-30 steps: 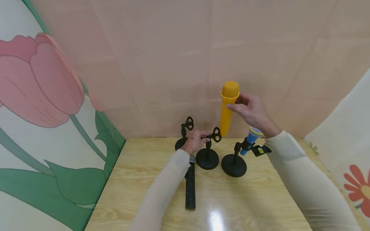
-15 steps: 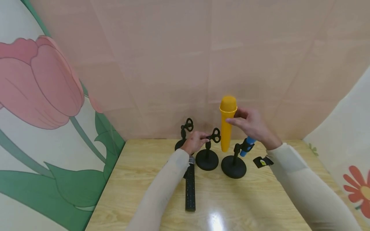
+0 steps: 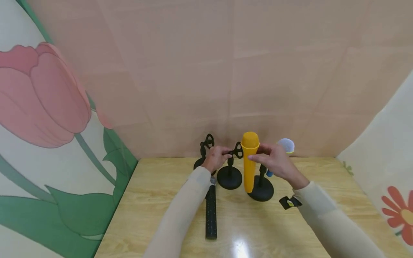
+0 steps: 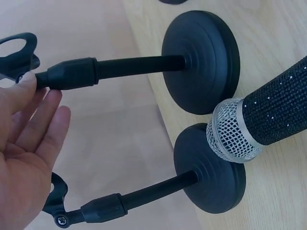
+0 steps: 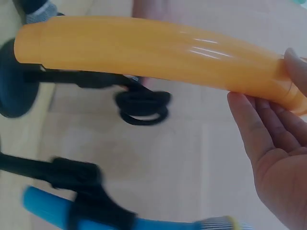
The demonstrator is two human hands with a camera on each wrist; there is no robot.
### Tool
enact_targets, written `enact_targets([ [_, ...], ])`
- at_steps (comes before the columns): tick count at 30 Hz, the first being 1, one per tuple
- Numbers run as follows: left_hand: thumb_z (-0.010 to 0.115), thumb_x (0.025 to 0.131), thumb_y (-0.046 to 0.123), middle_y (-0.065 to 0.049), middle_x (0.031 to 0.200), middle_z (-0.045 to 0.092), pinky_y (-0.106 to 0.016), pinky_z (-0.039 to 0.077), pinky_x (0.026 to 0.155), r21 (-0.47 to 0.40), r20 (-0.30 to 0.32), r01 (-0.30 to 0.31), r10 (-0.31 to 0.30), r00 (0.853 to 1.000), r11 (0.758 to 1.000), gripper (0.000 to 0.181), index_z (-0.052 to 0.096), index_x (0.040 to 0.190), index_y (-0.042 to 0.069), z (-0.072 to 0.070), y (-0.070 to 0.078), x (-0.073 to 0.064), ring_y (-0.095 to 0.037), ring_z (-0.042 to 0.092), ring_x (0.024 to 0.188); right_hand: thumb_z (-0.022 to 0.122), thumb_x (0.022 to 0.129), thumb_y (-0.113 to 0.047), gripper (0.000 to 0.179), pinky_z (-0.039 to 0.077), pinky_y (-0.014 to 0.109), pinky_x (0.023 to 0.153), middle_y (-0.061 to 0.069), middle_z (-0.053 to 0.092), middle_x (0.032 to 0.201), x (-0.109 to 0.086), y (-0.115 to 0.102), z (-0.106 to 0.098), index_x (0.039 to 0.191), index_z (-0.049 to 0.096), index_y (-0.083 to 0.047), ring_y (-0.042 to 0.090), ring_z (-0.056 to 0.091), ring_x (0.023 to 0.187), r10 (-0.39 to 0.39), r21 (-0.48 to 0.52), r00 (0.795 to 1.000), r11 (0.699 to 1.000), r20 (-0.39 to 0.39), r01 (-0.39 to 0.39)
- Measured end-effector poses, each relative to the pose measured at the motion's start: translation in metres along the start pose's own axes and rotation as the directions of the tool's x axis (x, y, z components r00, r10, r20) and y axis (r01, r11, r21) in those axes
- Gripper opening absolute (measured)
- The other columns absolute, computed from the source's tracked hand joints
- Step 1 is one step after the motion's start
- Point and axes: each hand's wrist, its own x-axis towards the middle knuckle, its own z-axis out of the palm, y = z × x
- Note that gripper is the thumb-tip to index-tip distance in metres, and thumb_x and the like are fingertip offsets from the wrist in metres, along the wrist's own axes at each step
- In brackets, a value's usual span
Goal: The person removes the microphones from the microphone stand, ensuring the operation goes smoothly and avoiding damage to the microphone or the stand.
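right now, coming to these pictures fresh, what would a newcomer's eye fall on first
Probably the glossy yellow microphone, held nearly upright in the right hand just right of centre in the head view. Next might come the large pink tulip picture on that view's left side, then the long black, silver-flecked microphone in its lower middle.

Behind the fingers (image 4: 56,130) rises a pinkish backdrop (image 3: 206,71), below them lies a wooden tabletop (image 3: 151,193), and well left of them stands a pink tulip (image 3: 56,98) (painted, green-leaved).
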Motion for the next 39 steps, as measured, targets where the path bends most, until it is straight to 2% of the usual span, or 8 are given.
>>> enact_targets([
  [3,0.068,0.096,0.015,-0.001,0.126,0.069,-0.029,0.056,0.088,-0.025,-0.020,0.009,-0.009,1.000,1.000,0.033,0.070,0.128,0.015,-0.001,-0.001,0.000,-0.016,0.066,0.110,0.075,0.092,-0.022,0.035,0.057,0.046,0.084,0.015,0.073,0.107,-0.006,0.009,0.010,0.117,0.069,0.002,0.031,0.068,0.097,0.018,0.012,1.000,1.000,0.000,-0.018],
  [5,0.067,0.096,0.011,-0.004,0.122,0.070,-0.031,0.058,0.083,-0.104,-0.018,0.018,-0.020,1.000,0.994,0.033,0.070,0.128,0.013,-0.001,0.000,0.000,-0.022,0.070,0.101,0.075,0.092,-0.021,0.035,0.058,0.041,0.081,0.015,0.072,0.106,-0.011,0.014,0.016,0.116,0.069,0.003,0.031,0.068,0.094,0.032,0.029,0.999,0.999,0.008,-0.032],
  [11,0.066,0.094,0.002,-0.009,0.107,0.074,-0.028,0.059,0.074,-0.305,-0.023,0.058,-0.068,0.997,0.951,0.033,0.070,0.126,0.009,0.005,0.002,0.001,-0.029,0.073,0.090,0.076,0.091,-0.023,0.033,0.057,0.028,0.075,0.012,0.073,0.103,-0.022,0.028,0.032,0.113,0.070,0.002,0.024,0.067,0.085,0.065,0.040,0.998,0.997,0.021,-0.066],
  [18,0.067,0.095,0.008,-0.003,0.103,0.075,-0.027,0.058,0.080,-0.270,-0.052,0.066,-0.083,0.995,0.961,0.032,0.071,0.127,0.013,0.006,0.001,0.000,-0.016,0.072,0.091,0.075,0.092,-0.026,0.039,0.059,0.043,0.082,0.014,0.072,0.107,-0.034,0.048,0.051,0.117,0.068,0.004,0.026,0.070,0.092,0.131,0.068,0.991,0.989,0.039,-0.133],
  [24,0.066,0.097,0.011,-0.001,0.107,0.071,-0.030,0.057,0.084,-0.228,-0.054,0.077,-0.091,0.994,0.971,0.035,0.067,0.132,0.013,0.003,0.000,0.001,-0.012,0.069,0.095,0.077,0.090,-0.029,0.045,0.059,0.040,0.082,0.015,0.072,0.107,-0.043,0.068,0.071,0.118,0.068,0.006,0.026,0.069,0.093,0.241,0.129,0.968,0.960,0.063,-0.247],
  [29,0.065,0.098,0.013,-0.001,0.110,0.065,-0.029,0.056,0.084,-0.229,-0.047,0.104,-0.118,0.992,0.968,0.035,0.066,0.133,0.014,0.002,0.001,0.001,-0.014,0.067,0.100,0.078,0.090,-0.024,0.043,0.060,0.038,0.077,0.016,0.072,0.104,-0.048,0.079,0.084,0.115,0.067,0.009,0.024,0.069,0.089,0.273,0.198,0.958,0.938,0.086,-0.285],
  [33,0.064,0.099,0.013,0.001,0.106,0.064,-0.027,0.056,0.083,-0.233,-0.043,0.106,-0.119,0.992,0.967,0.035,0.065,0.135,0.012,0.001,-0.001,0.001,-0.013,0.067,0.099,0.078,0.090,-0.023,0.044,0.060,0.041,0.079,0.017,0.072,0.105,-0.048,0.083,0.093,0.117,0.066,0.010,0.025,0.070,0.091,0.321,0.272,0.940,0.900,0.117,-0.341],
  [39,0.063,0.100,0.016,0.001,0.105,0.066,-0.028,0.055,0.084,-0.244,-0.043,0.097,-0.111,0.993,0.965,0.035,0.064,0.135,0.013,-0.002,-0.001,0.002,-0.012,0.067,0.097,0.077,0.090,-0.025,0.047,0.060,0.042,0.078,0.017,0.072,0.106,-0.043,0.087,0.104,0.119,0.065,0.010,0.026,0.070,0.091,0.381,0.269,0.917,0.876,0.121,-0.400],
])
